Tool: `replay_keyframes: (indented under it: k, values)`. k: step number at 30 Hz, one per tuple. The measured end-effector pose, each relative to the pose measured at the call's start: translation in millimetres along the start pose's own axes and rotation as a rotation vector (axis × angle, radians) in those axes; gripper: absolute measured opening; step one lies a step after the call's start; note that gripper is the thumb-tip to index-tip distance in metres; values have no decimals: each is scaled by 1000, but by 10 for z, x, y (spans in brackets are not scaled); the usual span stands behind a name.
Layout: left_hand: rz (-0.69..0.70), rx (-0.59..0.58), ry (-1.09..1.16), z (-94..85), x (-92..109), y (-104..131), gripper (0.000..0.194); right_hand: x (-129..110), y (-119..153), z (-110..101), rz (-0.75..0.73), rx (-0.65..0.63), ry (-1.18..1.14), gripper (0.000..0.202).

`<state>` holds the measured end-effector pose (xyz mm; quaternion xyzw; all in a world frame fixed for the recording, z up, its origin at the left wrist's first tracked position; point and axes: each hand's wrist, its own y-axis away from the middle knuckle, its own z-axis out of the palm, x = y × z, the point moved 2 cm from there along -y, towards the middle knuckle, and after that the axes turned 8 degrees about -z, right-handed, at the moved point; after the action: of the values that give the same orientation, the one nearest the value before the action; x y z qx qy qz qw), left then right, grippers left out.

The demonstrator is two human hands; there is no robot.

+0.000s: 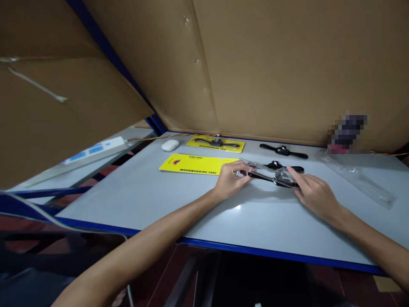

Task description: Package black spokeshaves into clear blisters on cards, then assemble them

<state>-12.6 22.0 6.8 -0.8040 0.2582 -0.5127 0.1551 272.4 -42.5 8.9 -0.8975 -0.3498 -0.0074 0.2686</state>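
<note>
A black spokeshave (pixel 270 178) is held level just above the table, with a clear plastic cover (pixel 281 174) over or against it. My left hand (pixel 230 179) is closed on its left end, thumb and fingers pinched together. At the other end my right hand (pixel 315 194) is closed on the spokeshave and the plastic. Right behind them lies a second black spokeshave (pixel 289 167), partly hidden by the plastic and my right fingers. A yellow card (pixel 191 164) printed "WOODWORKING TOOL" lies flat beside my left hand, its right end covered by that hand.
Farther back are a third spokeshave (pixel 283 151) and a yellow card pack (pixel 220 144) with a spokeshave on it. A white rounded case (pixel 170 145) sits at left. Clear plastic packaging (pixel 361 179) lies at right, near a pixelated patch. A power strip (pixel 96 151) rests on the side surface.
</note>
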Motion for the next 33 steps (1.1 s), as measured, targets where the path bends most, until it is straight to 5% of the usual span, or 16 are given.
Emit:
replay_keyframes:
  k: [10, 14, 19, 23, 30, 33]
  values:
    - [-185, 151, -73, -29, 15, -41, 55, 82, 33, -74, -31, 51, -119, 46]
    - [-142, 291, -65, -75, 12, -65, 63, 132, 30, -157, -8, 29, -262, 42]
    - [68, 158, 70, -35, 14, -62, 50, 143, -51, -401, 128, -45, -575, 28]
    - [139, 125, 33, -24, 7, -35, 29, 162, -99, -489, 364, -300, -984, 32]
    - [154, 119, -396, -286, -207, -166, 33, 352, 42, -166, 539, -511, -1342, 40]
    - [12, 27, -668, -471, -392, -275, 38, 417, 88, -77, 555, -537, -1394, 50]
